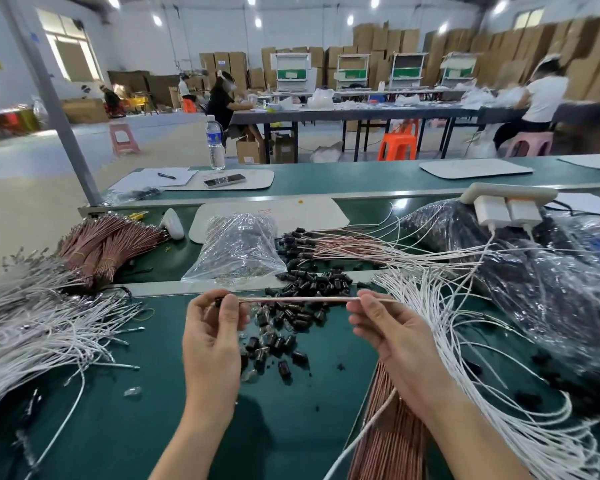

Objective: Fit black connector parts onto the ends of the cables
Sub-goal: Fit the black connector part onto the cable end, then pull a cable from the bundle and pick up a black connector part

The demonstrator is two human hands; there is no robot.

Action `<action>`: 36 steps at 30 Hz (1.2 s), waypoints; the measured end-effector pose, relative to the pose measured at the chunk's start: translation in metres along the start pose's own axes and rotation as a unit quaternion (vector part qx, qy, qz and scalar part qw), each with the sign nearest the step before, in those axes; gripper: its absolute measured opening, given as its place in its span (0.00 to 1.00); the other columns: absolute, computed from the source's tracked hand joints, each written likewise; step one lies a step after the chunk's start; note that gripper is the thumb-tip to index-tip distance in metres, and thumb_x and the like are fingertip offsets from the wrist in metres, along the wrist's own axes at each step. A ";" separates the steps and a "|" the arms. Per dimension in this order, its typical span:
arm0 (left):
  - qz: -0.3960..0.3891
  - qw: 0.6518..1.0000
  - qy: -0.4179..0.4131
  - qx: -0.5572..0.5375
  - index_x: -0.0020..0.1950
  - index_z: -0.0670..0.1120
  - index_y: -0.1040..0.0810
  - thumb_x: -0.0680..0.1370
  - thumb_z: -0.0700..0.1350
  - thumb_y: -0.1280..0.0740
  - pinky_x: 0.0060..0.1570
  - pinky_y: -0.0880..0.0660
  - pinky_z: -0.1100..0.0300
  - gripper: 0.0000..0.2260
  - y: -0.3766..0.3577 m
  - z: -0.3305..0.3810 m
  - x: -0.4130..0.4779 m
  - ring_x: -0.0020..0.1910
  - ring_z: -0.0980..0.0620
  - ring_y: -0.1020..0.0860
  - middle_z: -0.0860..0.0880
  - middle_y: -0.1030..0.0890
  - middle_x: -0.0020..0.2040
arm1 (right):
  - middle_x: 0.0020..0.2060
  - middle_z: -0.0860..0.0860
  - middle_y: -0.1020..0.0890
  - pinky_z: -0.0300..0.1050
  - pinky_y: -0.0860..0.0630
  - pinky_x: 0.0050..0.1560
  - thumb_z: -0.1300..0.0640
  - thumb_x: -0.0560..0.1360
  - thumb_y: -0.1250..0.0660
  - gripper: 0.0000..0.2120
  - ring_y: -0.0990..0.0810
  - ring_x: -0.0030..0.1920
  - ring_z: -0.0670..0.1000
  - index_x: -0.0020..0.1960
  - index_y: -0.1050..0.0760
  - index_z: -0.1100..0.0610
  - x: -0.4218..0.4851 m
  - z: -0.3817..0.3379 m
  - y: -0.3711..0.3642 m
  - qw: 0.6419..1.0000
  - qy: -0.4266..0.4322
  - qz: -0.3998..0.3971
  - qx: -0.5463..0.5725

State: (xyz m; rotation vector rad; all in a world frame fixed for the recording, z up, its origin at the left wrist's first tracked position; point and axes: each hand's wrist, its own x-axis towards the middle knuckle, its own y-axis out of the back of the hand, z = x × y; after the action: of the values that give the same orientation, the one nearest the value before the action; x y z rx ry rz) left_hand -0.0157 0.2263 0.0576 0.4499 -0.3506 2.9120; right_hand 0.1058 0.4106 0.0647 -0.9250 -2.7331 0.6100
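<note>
A thin pale cable [298, 299] stretches level between my two hands above the green bench. My left hand [213, 327] pinches a small black connector part [219, 302] at the cable's left end. My right hand [388, 327] pinches the cable near its right side, and the cable runs on past the fingers. Under the cable lies a loose heap of black connector parts [291, 317]. Finished cables with black connectors [326, 249] lie behind the heap. Copper-coloured cables [388, 438] hang under my right wrist.
White cables spread at the left [42, 327] and right [465, 341]. Copper bundles [108, 244] lie at the back left. A clear bag of parts [236, 251] stands behind the heap. Dark plastic bags [541, 285] with a power strip [506, 202] fill the right. People sit at far tables.
</note>
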 end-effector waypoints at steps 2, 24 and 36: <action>-0.017 1.000 -0.002 -0.010 0.56 0.47 0.24 0.78 0.49 0.35 0.46 0.20 0.66 0.09 -0.002 0.010 0.003 0.41 0.57 0.19 0.52 0.16 0.41 | 0.48 0.58 0.13 0.38 0.18 0.44 0.49 0.68 0.26 0.14 0.14 0.46 0.52 0.50 0.13 0.54 0.005 -0.021 0.001 0.998 0.027 -0.023 -0.042; -0.456 0.784 0.200 0.371 0.61 0.36 0.23 0.84 0.40 0.38 0.42 0.18 0.63 0.10 -0.064 0.009 0.056 0.42 0.52 0.14 0.42 0.15 0.48 | 0.51 0.58 0.15 0.45 0.18 0.44 0.56 0.81 0.35 0.11 0.16 0.45 0.55 0.59 0.23 0.63 0.097 -0.075 0.073 0.912 -0.173 0.000 -0.373; -0.536 0.607 0.078 0.582 0.40 0.40 0.29 0.84 0.49 0.37 0.25 0.26 0.60 0.16 -0.111 0.025 -0.055 0.42 0.39 0.14 0.41 0.19 0.40 | 0.52 0.56 0.15 0.45 0.20 0.41 0.54 0.83 0.37 0.13 0.18 0.44 0.53 0.63 0.24 0.60 0.058 -0.057 0.048 0.906 -0.187 -0.021 -0.380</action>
State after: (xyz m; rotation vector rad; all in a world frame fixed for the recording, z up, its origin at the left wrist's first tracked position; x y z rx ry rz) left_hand 0.0655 0.3188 0.0861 0.3135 1.4156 1.5163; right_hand 0.1033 0.4988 0.0974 -0.9464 -3.3936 -0.3885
